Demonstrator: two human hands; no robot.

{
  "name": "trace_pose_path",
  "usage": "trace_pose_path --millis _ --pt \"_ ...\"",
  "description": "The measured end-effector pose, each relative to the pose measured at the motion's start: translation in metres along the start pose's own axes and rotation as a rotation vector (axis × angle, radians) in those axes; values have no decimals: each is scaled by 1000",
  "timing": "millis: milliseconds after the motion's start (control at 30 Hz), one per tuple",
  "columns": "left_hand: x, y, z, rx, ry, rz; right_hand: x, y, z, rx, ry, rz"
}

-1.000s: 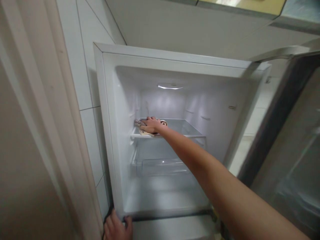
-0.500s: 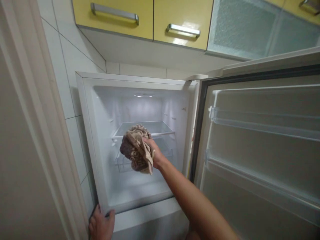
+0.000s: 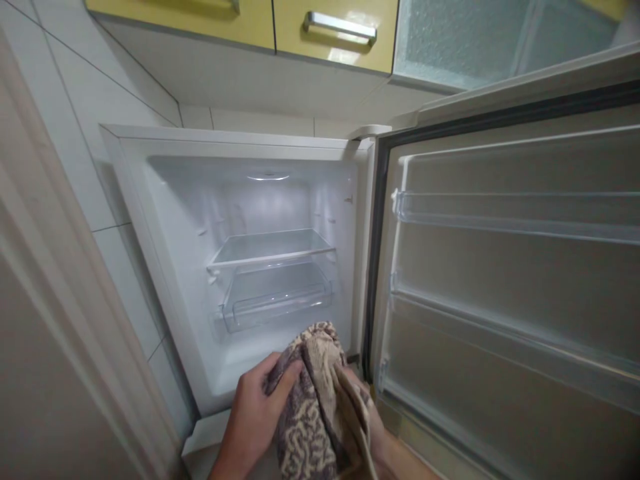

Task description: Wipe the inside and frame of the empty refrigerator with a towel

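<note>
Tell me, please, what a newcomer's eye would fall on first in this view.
Most likely the patterned cloth, bunched between the left hand and the right hand at the bottom centre. Behind it, the white fridge stands open, its door swung out to the right. The bright yellow cabinets then stand out along the top.

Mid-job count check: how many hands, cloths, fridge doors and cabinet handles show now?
Hands: 2, left hand and right hand
Cloths: 1, patterned cloth
Fridge doors: 1, open door
Cabinet handles: 2, whole handle and cropped handle
Total: 6
</note>
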State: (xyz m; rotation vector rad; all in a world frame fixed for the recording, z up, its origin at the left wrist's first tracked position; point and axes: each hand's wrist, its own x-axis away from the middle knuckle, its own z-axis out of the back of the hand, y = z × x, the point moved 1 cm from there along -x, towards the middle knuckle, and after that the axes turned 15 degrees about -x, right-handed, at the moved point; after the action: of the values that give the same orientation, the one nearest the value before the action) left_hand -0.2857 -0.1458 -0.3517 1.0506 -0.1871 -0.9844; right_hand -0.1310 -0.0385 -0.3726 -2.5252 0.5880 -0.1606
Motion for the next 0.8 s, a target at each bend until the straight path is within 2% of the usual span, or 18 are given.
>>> trace_pose_path --millis 100,200,267,367,433,500,667,800 --pt "4 17 -5 -134 -28 -38 22 -10 20 37 62 14" --pt "11 27 -10 -168 -161 -95 34 -24 37 243 119 203" --pt "14 32 -11 -160 -230 -124 36 -32 39 406 177 272" --pt "15 31 -9 -137 -212 -85 35 -41 31 534 231 322" --pt "15 26 -6 -103 -213 -63 34 -44 24 538 233 352" --pt "17 20 -3 -66 -262 -71 31 -45 21 504 226 359" --pt "21 11 6 -90 -403 -34 26 -40 28 458 125 311" --pt "20 11 6 -126 -402 -45 28 -44 31 712 83 424"
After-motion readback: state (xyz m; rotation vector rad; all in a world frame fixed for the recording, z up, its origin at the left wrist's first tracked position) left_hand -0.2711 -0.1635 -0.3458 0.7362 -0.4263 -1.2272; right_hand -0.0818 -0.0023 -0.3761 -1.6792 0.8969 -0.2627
